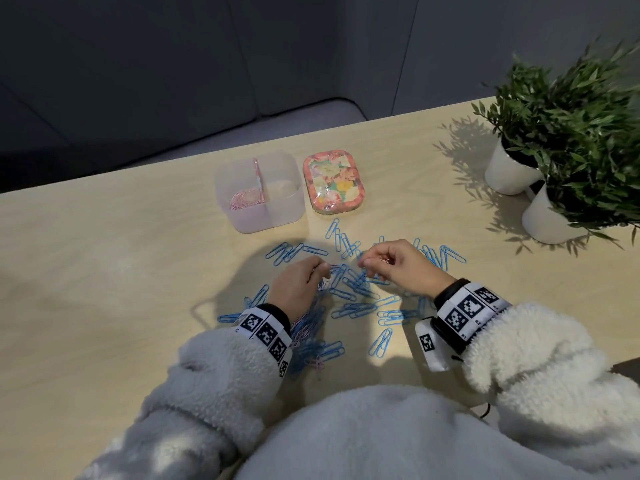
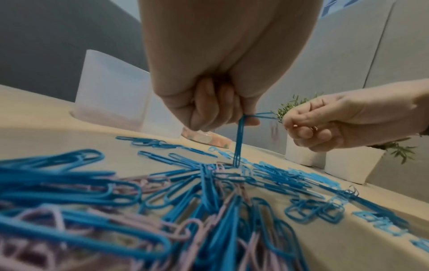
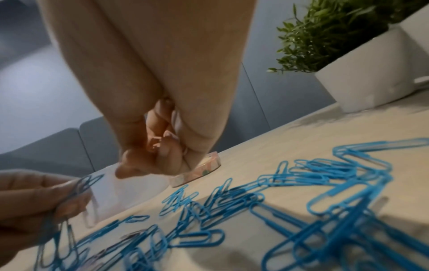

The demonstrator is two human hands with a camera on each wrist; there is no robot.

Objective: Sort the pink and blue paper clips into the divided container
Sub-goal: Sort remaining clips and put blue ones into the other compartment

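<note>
Blue clip upright, tip down

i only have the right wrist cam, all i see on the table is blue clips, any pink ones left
Observer: Yes, loose pink clips are mixed into the blue pile beneath the left wrist.
Operator: whats in the container so far
Observer: The container has sorted pink clips in its left compartment; the right compartment looks empty.
Operator: and the left hand
Observer: The left hand pinches a blue clip that dangles over the pile.
</note>
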